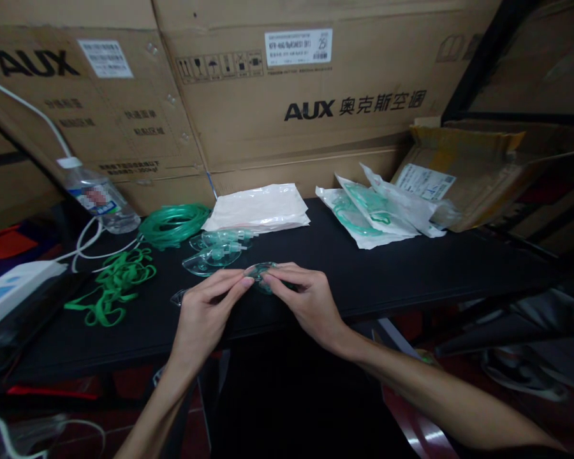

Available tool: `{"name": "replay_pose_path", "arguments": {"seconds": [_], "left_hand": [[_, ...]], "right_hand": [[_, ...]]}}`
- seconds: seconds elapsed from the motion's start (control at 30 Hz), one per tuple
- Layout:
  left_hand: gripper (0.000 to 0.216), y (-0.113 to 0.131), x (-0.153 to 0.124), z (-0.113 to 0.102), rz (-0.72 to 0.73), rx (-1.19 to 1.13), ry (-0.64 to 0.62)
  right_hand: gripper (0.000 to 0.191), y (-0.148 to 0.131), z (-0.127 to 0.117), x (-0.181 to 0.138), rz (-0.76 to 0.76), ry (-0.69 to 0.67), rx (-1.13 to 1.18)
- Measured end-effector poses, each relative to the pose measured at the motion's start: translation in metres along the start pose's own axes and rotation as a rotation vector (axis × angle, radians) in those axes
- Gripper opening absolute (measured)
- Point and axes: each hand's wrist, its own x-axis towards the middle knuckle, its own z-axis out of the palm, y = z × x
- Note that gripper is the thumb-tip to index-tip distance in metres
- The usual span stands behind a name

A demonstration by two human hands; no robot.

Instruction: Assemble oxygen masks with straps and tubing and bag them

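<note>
Both hands meet above the front edge of the black table, pinching a clear green-tinted oxygen mask [263, 271]. My left hand [205, 306] grips its left side between thumb and fingers. On the opposite side, my right hand [310, 299] has its thumb pressed against the plastic. The fingers cover much of the mask. Just behind my left hand lie several similar clear masks [217, 255] with small connectors. A clear pointed piece [177, 297] shows partly beside my left wrist.
Green elastic straps [122, 280] and coiled green tubing [175, 226] lie left. White pouches [258, 207] are at the back, with packaged tubing sets [370, 213] to their right. A bottle [108, 204], white power strip [16, 290] and opened carton [459, 172] flank these. Large cardboard boxes [239, 137] stand behind.
</note>
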Motion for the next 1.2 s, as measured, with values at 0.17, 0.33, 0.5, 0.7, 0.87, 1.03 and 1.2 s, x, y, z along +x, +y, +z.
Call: {"name": "replay_pose_path", "arguments": {"seconds": [0.17,0.33,0.5,0.7,0.87,1.03,1.2], "left_hand": [[0.019,0.003,0.000,-0.001,-0.014,0.027,-0.002],[0.018,0.003,0.000,-0.002,-0.025,0.019,0.004],[0.014,0.004,0.000,-0.002,-0.067,-0.020,0.006],[0.018,0.006,0.000,-0.003,-0.182,-0.094,-0.016],[0.022,0.004,0.000,-0.005,-0.293,-0.179,-0.040],[0.024,0.002,-0.001,-0.004,-0.314,-0.221,-0.041],[0.028,0.012,0.000,0.001,-0.210,-0.153,-0.001]], "right_hand": [[0.022,-0.003,-0.003,0.002,-0.034,-0.084,-0.002],[0.021,-0.002,-0.005,0.004,-0.036,-0.120,0.020],[0.020,-0.001,-0.007,0.006,-0.017,-0.156,0.048],[0.017,0.000,-0.006,0.006,0.018,-0.187,0.077],[0.013,-0.005,-0.008,0.009,0.083,-0.214,0.124],[0.017,-0.011,-0.011,0.012,0.198,-0.252,0.220],[0.020,-0.010,-0.013,0.012,0.313,-0.284,0.339]]}}
